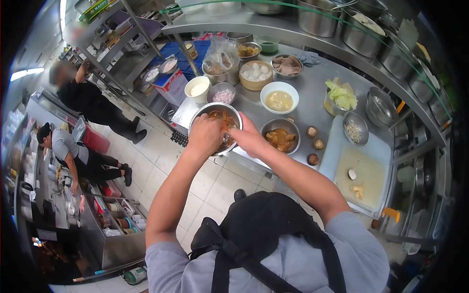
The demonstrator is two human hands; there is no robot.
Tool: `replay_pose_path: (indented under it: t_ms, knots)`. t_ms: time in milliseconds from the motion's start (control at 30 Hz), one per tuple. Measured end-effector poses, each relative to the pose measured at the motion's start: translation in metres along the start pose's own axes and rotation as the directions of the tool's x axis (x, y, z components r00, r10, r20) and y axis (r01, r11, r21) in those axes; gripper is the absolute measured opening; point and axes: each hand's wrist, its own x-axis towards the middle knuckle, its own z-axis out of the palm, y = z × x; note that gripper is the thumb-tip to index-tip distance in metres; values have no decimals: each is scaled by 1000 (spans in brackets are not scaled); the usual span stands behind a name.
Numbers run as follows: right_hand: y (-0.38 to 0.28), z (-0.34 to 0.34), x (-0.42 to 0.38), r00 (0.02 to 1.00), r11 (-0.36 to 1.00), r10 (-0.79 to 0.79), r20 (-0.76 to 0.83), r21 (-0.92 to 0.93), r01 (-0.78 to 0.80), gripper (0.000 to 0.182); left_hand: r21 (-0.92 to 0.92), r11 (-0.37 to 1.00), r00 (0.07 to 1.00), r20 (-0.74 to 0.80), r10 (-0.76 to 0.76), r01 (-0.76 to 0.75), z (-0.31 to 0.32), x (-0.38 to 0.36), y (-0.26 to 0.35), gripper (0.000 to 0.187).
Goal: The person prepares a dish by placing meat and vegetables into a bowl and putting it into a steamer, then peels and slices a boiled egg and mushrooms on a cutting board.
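A metal bowl [191, 128] of orange-red food is between my two hands at the counter's front edge. My left hand [207, 133] reaches into it, its fingers bent down and hidden in the food. On the bowl's right side, my right hand [248, 136] is against the rim, fingers partly out of sight. Just right of it sits a metal bowl of brown sauced food [280, 138]. Behind are a white bowl of pale liquid [279, 100] and a small bowl of chopped pinkish food [223, 94].
Mushrooms [318, 143] lie right of the bowls, near a cutting board [330, 158]. A steel shelf [273, 23] holding pots overhangs the counter [312, 88]. Two people [100, 100] [73, 151] stand at the left, across a tiled floor [195, 180].
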Motion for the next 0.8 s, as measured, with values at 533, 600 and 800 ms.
replay_pose_path:
  t_ms: [533, 600, 800]
  knots:
    - [-40, -95, -25, 947, 993, 63, -315, 111, -29, 58, -495, 844, 968, 225, -108, 209, -59, 37, 28, 18]
    - [-62, -132, -42, 862, 989, 108, -495, 143, -41, 63, -542, 809, 963, 247, -106, 228, -44, 44, 41, 18]
    - [-98, -212, -112, 791, 993, 13, -611, 98, 59, 64, -533, 844, 944, 248, 220, -56, 69, 60, 88, 16]
